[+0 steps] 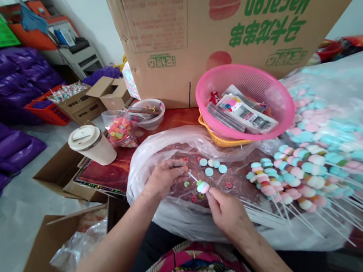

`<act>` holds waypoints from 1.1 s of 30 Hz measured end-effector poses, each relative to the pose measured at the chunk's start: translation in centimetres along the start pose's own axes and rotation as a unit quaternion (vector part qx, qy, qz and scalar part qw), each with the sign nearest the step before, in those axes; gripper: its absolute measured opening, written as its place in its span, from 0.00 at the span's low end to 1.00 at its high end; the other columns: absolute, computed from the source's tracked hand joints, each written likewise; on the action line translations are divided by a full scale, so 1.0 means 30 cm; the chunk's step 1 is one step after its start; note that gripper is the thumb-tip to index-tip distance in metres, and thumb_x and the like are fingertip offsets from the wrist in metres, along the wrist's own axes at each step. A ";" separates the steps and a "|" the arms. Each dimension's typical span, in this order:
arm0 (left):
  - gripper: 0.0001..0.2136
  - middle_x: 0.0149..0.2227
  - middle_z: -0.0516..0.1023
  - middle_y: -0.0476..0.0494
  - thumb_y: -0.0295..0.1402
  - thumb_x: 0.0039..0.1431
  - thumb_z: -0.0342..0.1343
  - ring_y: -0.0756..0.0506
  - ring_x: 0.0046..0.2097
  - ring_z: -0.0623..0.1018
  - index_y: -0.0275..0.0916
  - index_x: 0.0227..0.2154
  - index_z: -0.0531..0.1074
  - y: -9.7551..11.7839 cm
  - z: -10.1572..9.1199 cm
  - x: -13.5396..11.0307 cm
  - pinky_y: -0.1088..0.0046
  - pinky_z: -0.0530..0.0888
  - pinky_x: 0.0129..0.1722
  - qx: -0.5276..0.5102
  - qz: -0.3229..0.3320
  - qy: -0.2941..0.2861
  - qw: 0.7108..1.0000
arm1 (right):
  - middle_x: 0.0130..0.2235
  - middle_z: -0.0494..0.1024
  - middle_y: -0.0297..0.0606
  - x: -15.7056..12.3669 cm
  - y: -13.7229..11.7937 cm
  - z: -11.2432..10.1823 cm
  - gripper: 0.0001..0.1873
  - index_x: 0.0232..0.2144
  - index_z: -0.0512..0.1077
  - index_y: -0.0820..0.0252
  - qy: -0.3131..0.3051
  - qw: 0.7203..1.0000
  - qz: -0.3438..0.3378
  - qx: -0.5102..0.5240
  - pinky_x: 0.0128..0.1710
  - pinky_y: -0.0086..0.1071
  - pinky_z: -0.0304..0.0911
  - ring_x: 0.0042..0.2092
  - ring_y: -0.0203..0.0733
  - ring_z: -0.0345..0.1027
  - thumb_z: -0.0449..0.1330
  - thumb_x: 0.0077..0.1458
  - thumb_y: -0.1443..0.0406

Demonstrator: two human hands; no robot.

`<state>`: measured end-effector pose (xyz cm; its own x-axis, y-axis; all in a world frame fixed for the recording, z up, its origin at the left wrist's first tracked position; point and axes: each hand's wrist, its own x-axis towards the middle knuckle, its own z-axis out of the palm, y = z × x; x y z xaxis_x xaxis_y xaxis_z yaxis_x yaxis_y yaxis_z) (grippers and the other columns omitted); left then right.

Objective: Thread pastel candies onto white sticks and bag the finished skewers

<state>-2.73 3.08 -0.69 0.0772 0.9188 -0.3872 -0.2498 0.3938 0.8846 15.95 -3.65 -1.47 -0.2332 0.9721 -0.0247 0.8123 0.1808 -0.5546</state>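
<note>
My right hand (226, 210) pinches a candy skewer (202, 186) by its lower end; pink, white, blue and green pieces sit on it, and the bare white tip points up and left. Close to that tip, my left hand (165, 176) is closed, fingertips together at a small orange candy ring (185, 168). Just beyond the hands lie several pale blue and white candy discs (209, 172). Small red and green rings, such as a red ring (228, 184), are scattered around on the clear plastic sheet (151, 149).
Finished-looking candy skewers (301, 173) lie piled at right, beside a big plastic bag of them (351, 105). A pink basket (291, 113) holds printed packets. A bag of candy rings (121, 130), a cup (95, 146) and a bowl (155, 124) stand left. Behind rises a carton (178, 74).
</note>
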 end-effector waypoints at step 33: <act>0.08 0.25 0.74 0.50 0.33 0.48 0.59 0.51 0.27 0.72 0.37 0.32 0.72 -0.137 0.149 0.027 0.76 0.68 0.28 0.282 0.123 0.013 0.952 | 0.35 0.75 0.41 0.161 0.169 -0.077 0.11 0.33 0.72 0.61 0.077 0.988 0.124 -0.048 0.31 0.30 0.55 0.34 0.40 0.67 0.50 0.58 0.63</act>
<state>2.68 2.33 -3.48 0.0577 0.9870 -0.1499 0.3000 0.1260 0.9456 20.17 2.30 -2.47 0.0578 0.9981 -0.0195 0.8829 -0.0602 -0.4658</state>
